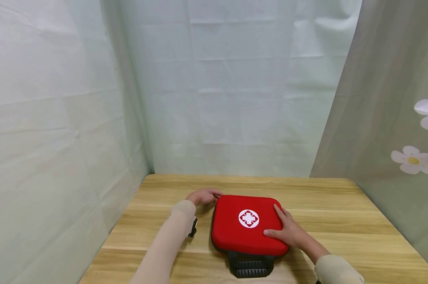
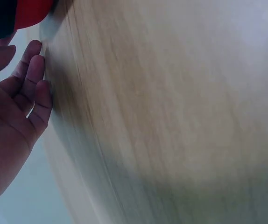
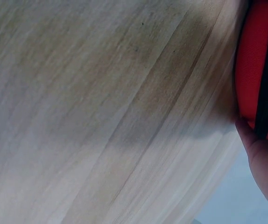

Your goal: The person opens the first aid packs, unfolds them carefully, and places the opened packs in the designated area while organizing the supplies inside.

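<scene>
A red first-aid case (image 1: 231, 232) with a white cross emblem lies flat on the wooden table, its black handle (image 1: 251, 272) towards me. My left hand (image 1: 204, 196) is at the case's far left corner, index finger reaching to its edge. In the left wrist view the other fingers of the left hand (image 2: 10, 107) are loosely bent beside the tabletop, below the case's dark zipper band (image 2: 2, 18). My right hand (image 1: 290, 230) rests over the right edge, thumb and index finger laid on the lid. In the right wrist view, one finger of the right hand (image 3: 264, 161) lies against the case's zippered side.
The wooden table (image 1: 341, 221) extends around the case on all sides. Pale cloth hangs as a backdrop (image 1: 249, 98) behind it and along the left side (image 1: 54, 157). On the right hangs a greyish curtain (image 1: 370, 118) with printed white flowers.
</scene>
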`<state>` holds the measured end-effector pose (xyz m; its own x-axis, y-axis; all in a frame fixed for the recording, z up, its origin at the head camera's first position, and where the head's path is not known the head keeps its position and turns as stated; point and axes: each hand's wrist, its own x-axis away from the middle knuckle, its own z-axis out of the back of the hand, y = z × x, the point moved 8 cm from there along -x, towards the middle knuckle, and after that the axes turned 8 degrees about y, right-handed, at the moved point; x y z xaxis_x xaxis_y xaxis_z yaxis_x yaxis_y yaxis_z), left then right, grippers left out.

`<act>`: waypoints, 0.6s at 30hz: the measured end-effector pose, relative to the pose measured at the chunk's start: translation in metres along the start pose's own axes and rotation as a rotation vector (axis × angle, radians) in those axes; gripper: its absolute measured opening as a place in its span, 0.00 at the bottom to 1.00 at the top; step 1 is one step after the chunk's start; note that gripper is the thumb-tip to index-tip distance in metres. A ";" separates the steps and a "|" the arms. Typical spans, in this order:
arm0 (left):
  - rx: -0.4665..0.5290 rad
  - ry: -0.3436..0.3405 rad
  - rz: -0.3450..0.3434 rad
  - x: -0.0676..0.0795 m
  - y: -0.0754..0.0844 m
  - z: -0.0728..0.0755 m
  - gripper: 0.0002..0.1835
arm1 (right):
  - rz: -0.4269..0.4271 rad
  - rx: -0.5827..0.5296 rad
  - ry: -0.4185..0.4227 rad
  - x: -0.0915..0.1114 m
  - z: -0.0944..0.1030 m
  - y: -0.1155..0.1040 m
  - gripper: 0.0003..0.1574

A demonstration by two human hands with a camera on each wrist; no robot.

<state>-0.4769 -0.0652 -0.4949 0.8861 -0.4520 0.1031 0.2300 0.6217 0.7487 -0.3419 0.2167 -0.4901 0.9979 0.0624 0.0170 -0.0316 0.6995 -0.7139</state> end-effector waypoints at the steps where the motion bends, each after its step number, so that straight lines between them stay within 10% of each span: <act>1: 0.000 -0.002 0.010 0.000 -0.001 -0.001 0.28 | 0.001 0.000 -0.001 0.000 0.000 0.000 0.73; 18: 0.165 -0.048 0.074 -0.005 -0.010 -0.002 0.15 | 0.005 0.008 -0.001 0.002 0.003 0.002 0.73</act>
<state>-0.4830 -0.0680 -0.5040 0.8769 -0.4416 0.1899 0.0926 0.5427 0.8348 -0.3399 0.2199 -0.4894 0.9977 0.0663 0.0143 -0.0367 0.7049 -0.7084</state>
